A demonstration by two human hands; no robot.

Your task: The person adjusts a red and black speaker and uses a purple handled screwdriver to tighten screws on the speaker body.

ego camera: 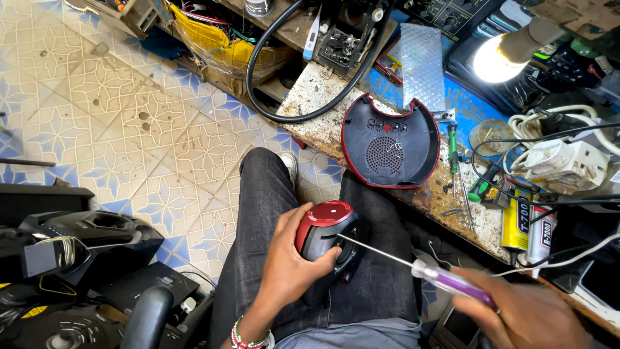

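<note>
1. Beyond both hands, the worn table (336, 129) carried the loose parts, kept within easy reach of the seated person's lap.
2. Just ahead of the hands, the detached red-rimmed black cover (389, 145) lay inside-up on the table edge, its round grille showing; set aside like that, it left the body free to be worked on.
3. Between the hands, over the thighs, sat the red and black housing (329, 239). The left hand (290, 265) was wrapped around it from the near side, thumb pressed on its face, apparently to steady it against the tool's push.
4. To the right of the housing, the right hand (523, 313) was closed on the purple handle of a screwdriver (420, 266), whose thin shaft slanted across so the tip met the housing.
5. Beyond the right hand, a green-handled screwdriver (453, 147) and two glue tubes (526, 226) lay on the table.
</note>
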